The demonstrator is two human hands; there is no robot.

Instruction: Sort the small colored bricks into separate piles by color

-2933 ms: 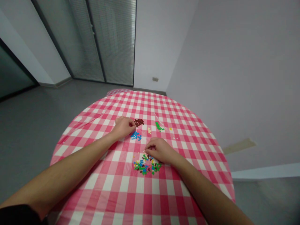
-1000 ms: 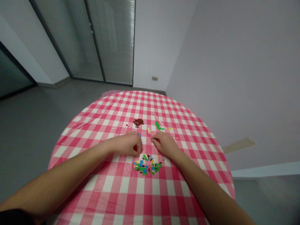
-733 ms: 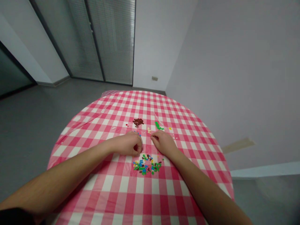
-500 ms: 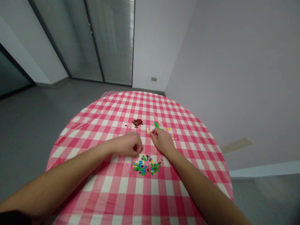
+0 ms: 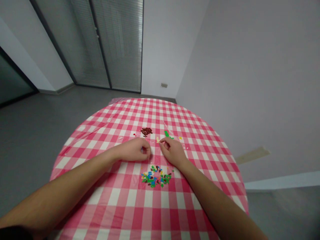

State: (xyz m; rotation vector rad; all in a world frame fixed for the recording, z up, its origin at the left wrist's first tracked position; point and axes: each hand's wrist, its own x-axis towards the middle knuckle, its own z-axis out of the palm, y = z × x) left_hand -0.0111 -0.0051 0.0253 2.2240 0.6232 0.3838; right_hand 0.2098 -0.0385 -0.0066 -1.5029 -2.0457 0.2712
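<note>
My left hand (image 5: 136, 150) hovers at the middle of the table, its fingers curled down and its thumb and forefinger forming a ring. Whatever its fingertips hold, if anything, is hidden. A bit of blue shows beneath that hand. To its right, my right hand (image 5: 173, 151) has thumb and forefinger pinched beside a few cream pieces (image 5: 158, 140); anything between the tips is too small to name. Just beyond the right hand lie green pieces (image 5: 167, 134). Nearer to me, below both hands, spreads a mixed heap of small plastic pieces (image 5: 156, 178) in green, blue, yellow and brown.
A pile of dark brown pieces (image 5: 146, 131) sits farther back, with a red piece (image 5: 134, 134) to its left. One yellow piece (image 5: 180, 138) lies right of the green ones. A red-and-white checked cloth (image 5: 140, 213) covers the round table.
My left hand has moved away from me, off the edge of the mixed heap and over the blue pieces behind. My right hand stays almost in place, still pinched.
</note>
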